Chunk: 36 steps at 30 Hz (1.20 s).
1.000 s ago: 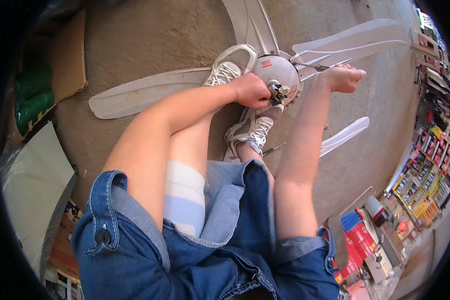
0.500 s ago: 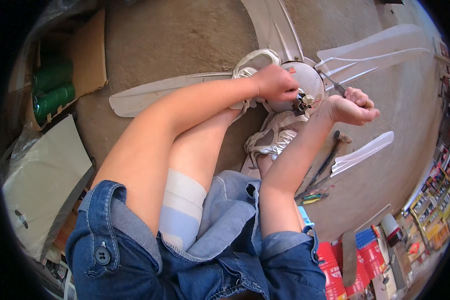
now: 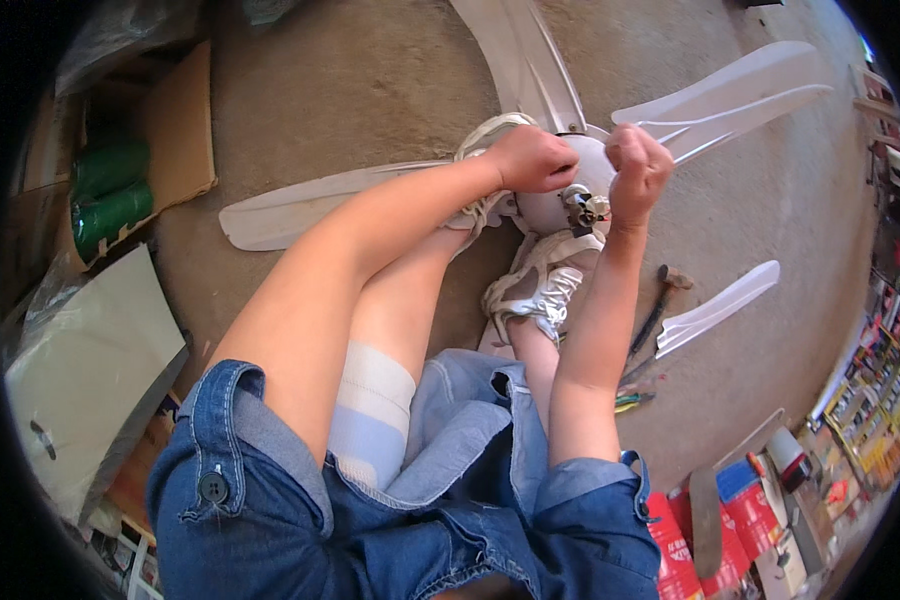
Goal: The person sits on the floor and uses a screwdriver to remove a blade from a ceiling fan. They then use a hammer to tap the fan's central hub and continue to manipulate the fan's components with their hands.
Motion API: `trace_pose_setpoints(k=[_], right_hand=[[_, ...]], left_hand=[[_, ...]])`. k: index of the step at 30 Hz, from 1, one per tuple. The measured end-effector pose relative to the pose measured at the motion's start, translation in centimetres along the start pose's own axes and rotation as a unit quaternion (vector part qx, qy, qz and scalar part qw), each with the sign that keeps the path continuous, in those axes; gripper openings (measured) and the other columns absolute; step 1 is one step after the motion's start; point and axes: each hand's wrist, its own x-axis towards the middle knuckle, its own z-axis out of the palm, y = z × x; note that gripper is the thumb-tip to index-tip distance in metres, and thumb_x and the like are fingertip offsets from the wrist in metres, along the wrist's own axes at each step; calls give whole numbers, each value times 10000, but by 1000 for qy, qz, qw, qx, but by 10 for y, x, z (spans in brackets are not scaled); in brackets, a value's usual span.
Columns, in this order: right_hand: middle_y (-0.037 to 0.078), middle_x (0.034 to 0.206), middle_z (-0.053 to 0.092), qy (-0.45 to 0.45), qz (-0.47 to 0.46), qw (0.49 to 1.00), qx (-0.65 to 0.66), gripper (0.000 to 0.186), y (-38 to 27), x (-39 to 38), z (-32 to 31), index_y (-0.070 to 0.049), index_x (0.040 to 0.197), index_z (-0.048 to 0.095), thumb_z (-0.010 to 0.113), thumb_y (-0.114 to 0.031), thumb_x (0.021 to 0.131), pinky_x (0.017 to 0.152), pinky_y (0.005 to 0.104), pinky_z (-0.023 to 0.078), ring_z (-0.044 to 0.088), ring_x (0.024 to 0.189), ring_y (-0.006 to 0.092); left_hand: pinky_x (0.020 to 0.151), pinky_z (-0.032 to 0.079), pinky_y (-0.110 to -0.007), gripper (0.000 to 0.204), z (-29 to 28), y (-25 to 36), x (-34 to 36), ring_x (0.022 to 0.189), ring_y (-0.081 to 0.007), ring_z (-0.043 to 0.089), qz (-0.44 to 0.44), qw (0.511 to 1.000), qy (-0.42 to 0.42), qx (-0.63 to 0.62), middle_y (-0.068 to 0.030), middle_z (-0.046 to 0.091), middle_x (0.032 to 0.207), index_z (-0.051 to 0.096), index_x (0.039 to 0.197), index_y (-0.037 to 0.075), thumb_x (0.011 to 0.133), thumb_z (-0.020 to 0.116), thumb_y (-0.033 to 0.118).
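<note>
A white ceiling fan lies on the floor, its long blades spread around a round hub. Dark and metal parts stick up at the hub's middle. My left hand is closed in a fist over the left side of the hub, and whatever it may hold is hidden. My right hand is raised in a fist at the hub's right side, by the root of a blade. The screwdriver seen in it earlier is hidden behind the fingers. My white shoes press close against the fan.
A hammer and a short white blade lie right of my forearm, with coloured-handled tools nearby. Red cans and packed goods line the right. An open cardboard box holds green rolls at left.
My right hand has moved up and left toward the hub and turned, so the screwdriver no longer shows. My left hand shifted slightly left, still closed.
</note>
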Motion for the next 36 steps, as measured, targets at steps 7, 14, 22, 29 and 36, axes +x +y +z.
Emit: trace_pose_setpoints(k=[7, 14, 22, 29, 36], right_hand=[[26, 549, 350, -187, 98, 971, 112, 322, -16, 16, -64, -55, 538, 349, 427, -239, 791, 577, 244, 287, 349, 561, 143], [102, 954, 496, -231, 94, 951, -181, 276, -47, 5, -102, -16, 677, 455, 375, -246, 806, 778, 263, 339, 444, 855, 184], [47, 509, 474, -79, 431, 831, -344, 581, -103, 11, -65, 46, 851, 576, 419, -509, 926, 422, 281, 398, 473, 424, 141], [305, 788, 591, -197, 324, 814, -440, 561, -78, 13, -80, 118, 823, 572, 502, -435, 889, 734, 439, 456, 595, 793, 429], [261, 930, 593, -308, 210, 764, -527, 296, -104, 11, -75, 56, 932, 464, 588, -204, 863, 747, 451, 455, 561, 901, 428]], left_hand=[[707, 480, -374, 259, 2, 47, 58, 821, -275, 602, 3, 955, 221, -197, -112, 583, 933, 555, 996, 90, 757, 647, 130], [737, 459, -400, 222, 14, 54, 82, 871, -325, 583, 10, 964, -38, -263, -133, 608, 889, 576, 952, 64, 777, 672, 163], [617, 498, -327, 265, 18, 64, 72, 744, -222, 632, -8, 987, 133, -91, -14, 652, 819, 631, 1002, 157, 752, 669, 235], [656, 511, -312, 238, 22, 77, 66, 772, -206, 642, -55, 978, 182, -86, -21, 668, 850, 650, 948, 120, 726, 690, 195], [919, 441, -384, 337, 33, 78, 60, 1089, -270, 548, 40, 975, 206, -76, -103, 612, 1073, 559, 1103, 57, 770, 607, 66]])
